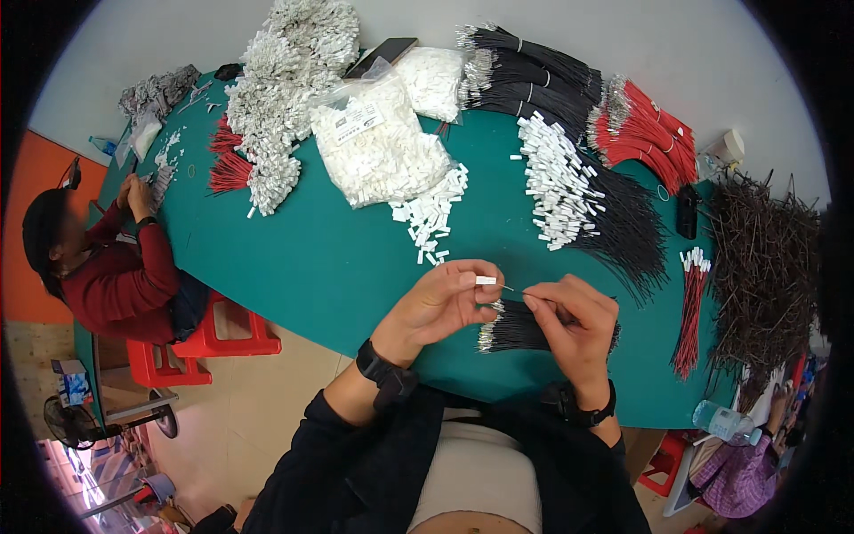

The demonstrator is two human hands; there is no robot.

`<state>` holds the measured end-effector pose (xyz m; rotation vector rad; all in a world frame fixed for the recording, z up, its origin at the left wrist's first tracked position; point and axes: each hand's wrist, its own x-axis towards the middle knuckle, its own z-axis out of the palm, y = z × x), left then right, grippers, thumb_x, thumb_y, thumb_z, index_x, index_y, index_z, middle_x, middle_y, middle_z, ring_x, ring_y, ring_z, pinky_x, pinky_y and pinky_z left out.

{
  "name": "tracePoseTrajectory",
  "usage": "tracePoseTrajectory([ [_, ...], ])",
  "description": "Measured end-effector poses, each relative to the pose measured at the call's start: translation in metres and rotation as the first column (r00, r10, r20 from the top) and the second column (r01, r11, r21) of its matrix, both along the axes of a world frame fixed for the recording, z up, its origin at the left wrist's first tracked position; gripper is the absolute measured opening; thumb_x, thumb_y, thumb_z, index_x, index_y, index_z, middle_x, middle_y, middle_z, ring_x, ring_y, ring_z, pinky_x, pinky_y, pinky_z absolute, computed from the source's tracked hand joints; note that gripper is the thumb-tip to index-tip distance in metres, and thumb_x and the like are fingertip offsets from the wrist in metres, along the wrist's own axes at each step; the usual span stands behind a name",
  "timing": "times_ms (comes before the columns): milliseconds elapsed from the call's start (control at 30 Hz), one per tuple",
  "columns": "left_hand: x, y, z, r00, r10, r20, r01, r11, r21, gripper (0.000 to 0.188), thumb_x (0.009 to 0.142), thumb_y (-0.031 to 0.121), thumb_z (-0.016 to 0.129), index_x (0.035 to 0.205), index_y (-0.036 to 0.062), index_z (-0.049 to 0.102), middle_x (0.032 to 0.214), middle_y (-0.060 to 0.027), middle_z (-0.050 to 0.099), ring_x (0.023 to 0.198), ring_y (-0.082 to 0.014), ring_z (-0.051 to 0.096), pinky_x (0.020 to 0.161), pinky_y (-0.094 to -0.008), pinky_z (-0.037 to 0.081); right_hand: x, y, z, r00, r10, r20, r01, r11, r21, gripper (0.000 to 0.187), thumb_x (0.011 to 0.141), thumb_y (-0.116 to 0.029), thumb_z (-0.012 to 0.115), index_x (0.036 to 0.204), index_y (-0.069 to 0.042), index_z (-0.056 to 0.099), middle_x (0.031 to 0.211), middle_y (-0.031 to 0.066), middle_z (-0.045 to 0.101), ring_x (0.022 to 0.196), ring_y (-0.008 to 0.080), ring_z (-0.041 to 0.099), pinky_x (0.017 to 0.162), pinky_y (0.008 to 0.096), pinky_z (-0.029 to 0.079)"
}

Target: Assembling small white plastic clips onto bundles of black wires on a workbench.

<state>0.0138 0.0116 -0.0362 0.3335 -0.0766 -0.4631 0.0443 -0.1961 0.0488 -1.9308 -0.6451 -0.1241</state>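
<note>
My left hand [447,301] pinches a small white plastic connector housing [486,280] between thumb and forefinger, its other fingers curled loosely below. Facing it, my right hand [576,322] grips a thin dark wire [525,294] near its end. The wire's bright metal tip points toward the housing, with a small gap that I cannot judge exactly. Under both hands lies a bundle of black wires [516,331] with metal terminals at its left end. Loose white housings [431,214] are scattered just beyond my left hand.
A clear bag of white housings [378,147] lies on the green table [311,258]. Black wires with white housings [560,182] spread behind my right hand; red wire bundles [654,133] lie farther back. Dark wires [765,267] heap at right. Another person [116,258] sits at left.
</note>
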Motion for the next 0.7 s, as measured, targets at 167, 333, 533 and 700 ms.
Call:
tracePoseTrajectory([
  [167,-0.0006,0.0000,-0.0004,1.000,-0.010,0.008,0.010,1.000,-0.002,0.029,0.098,0.025,0.071,0.114,0.0015,0.066,0.099,-0.0015,0.056,0.091,-0.0086,0.053,0.082,-0.0301,0.052,-0.0006,0.0002,-0.0013,0.999,-0.011,-0.051,0.011,1.000,-0.002,0.013,0.081,0.006,0.079,0.092,-0.001,0.076,0.069,0.0046,0.060,0.059,0.0115,0.055,0.053,0.0261,0.040],
  [333,-0.0013,-0.0001,-0.0020,1.000,-0.010,0.010,0.010,1.000,-0.005,0.030,0.099,0.026,0.070,0.115,0.0009,0.066,0.099,-0.0020,0.056,0.091,-0.0091,0.054,0.082,-0.0295,0.052,-0.0010,0.0012,-0.0006,0.998,-0.021,-0.055,0.021,1.000,0.002,0.013,0.082,0.005,0.079,0.092,-0.001,0.076,0.069,0.0043,0.060,0.058,0.0109,0.054,0.053,0.0259,0.039],
  [533,-0.0012,-0.0002,-0.0028,1.000,-0.002,0.007,0.002,1.000,0.008,0.029,0.099,0.025,0.070,0.115,0.0013,0.066,0.100,-0.0021,0.057,0.092,-0.0094,0.054,0.082,-0.0294,0.053,-0.0013,-0.0005,-0.0002,0.998,-0.012,-0.069,0.011,1.000,-0.013,0.011,0.083,0.004,0.078,0.092,-0.001,0.076,0.069,0.0038,0.059,0.057,0.0097,0.053,0.051,0.0255,0.037],
  [700,-0.0012,0.0004,-0.0041,1.000,-0.013,0.027,0.013,1.000,0.002,0.030,0.099,0.026,0.070,0.115,0.0007,0.066,0.100,-0.0021,0.057,0.092,-0.0094,0.055,0.083,-0.0298,0.054,-0.0014,0.0007,-0.0001,0.997,-0.005,-0.080,0.004,1.000,-0.006,0.010,0.083,0.003,0.078,0.092,-0.001,0.076,0.069,0.0036,0.059,0.057,0.0092,0.052,0.051,0.0251,0.037],
])
